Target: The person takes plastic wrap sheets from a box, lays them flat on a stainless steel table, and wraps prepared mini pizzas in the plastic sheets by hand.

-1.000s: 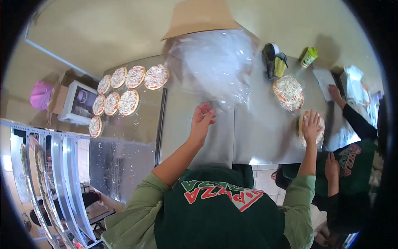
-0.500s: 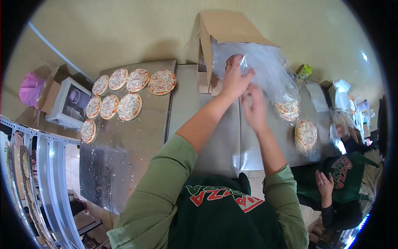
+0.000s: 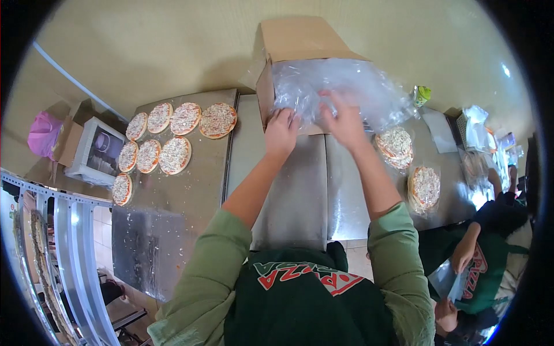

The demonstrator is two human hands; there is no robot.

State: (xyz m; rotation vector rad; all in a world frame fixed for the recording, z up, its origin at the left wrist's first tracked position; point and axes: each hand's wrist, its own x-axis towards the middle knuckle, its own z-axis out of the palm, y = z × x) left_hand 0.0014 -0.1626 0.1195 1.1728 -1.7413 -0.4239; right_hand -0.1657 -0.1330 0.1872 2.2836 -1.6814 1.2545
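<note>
In the head view, the left hand (image 3: 281, 131) has shifted to the near edge of the box (image 3: 303, 36) on the desk (image 3: 294, 187), fingers curled, and the right hand (image 3: 348, 124) has moved up onto the plastic bags (image 3: 378, 86) spilling out, fingers parted but blurred; whether either grips anything I cannot tell. Both now work at the box, apart from the bagged pizzas (image 3: 395, 145).

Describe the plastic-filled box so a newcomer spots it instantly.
Find the metal table against the wall. At its back, between bare pizzas on the left and bagged pizzas on the right, stands a brown cardboard box. Its open mouth, spilling clear plastic, sets it apart.
</note>
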